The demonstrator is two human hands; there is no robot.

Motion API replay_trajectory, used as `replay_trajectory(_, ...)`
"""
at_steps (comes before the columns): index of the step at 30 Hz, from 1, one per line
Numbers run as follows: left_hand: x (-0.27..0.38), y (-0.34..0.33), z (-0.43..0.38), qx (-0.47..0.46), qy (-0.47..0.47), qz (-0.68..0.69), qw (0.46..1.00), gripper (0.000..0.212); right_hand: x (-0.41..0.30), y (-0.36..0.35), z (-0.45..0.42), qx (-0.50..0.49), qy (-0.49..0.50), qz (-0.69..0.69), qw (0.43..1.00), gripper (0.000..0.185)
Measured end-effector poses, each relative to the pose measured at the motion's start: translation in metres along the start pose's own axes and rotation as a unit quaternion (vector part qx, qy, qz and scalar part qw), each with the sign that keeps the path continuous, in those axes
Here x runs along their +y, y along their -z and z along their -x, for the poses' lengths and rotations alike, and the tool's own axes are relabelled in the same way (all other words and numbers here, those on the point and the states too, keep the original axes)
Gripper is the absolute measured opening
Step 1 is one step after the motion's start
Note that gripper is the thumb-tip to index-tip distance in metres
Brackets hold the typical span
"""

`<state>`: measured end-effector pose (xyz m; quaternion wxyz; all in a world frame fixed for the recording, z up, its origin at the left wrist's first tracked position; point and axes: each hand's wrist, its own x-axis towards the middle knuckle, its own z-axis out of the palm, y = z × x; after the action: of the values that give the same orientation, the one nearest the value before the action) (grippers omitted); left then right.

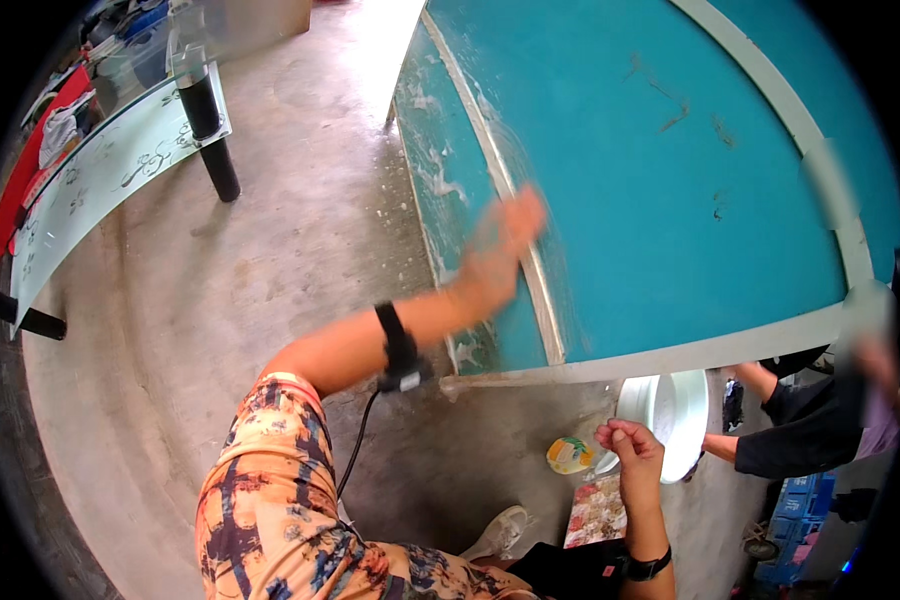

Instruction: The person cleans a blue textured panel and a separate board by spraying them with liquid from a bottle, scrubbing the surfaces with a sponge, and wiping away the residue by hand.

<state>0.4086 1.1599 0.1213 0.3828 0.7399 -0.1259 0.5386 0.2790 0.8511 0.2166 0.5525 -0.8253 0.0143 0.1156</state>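
Observation:
My left hand [506, 232], blurred by motion, lies over the grey-white strip [474, 120] that runs along a large turquoise panel [667, 195]. Whether it holds anything beneath the palm cannot be seen. White suds or wet streaks [441, 180] cover the panel's narrow left part and the area around the strip. A black strap with a small device [401, 360] sits on my left forearm. Below the panel's lower edge, my right hand [631, 442] is raised with its fingers curled together. Whether something small is between the fingers is unclear. A black band circles the right wrist.
A white basin [679, 424] stands beyond my right hand, near a person in dark sleeves [802, 442]. A yellow-and-white packet [570, 455] and a patterned mat [596, 510] lie on the floor. A glass table [112, 161] with black legs is at left, blue crates [799, 517] at lower right.

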Motion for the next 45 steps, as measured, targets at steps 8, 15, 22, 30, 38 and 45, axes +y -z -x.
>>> replay_trajectory(8,-0.008,-0.014,-0.041,0.058,0.111,0.046,0.991,0.043,0.003,0.016,0.008,0.002,0.000,0.002,1.000,0.018)
replay_trajectory(15,0.027,0.015,-0.014,-0.100,-0.152,0.060,0.981,0.047,0.000,-0.004,-0.001,-0.040,0.013,-0.023,0.999,0.016)
replay_trajectory(22,-0.003,0.009,-0.144,0.113,0.095,0.074,0.986,0.044,-0.012,-0.004,0.005,-0.044,0.030,-0.030,0.998,0.017)
replay_trajectory(30,0.112,0.013,-0.158,0.129,-0.105,0.140,0.976,0.041,-0.015,-0.003,0.010,-0.055,0.047,-0.019,0.997,0.017)
replay_trajectory(38,0.066,0.021,-0.096,0.030,-0.160,0.093,0.982,0.041,-0.021,-0.008,0.015,-0.058,0.082,-0.015,0.995,0.016)
replay_trajectory(45,0.130,0.018,-0.144,0.078,-0.131,0.132,0.979,0.039,-0.021,-0.010,0.019,-0.065,0.092,-0.022,0.993,0.015)
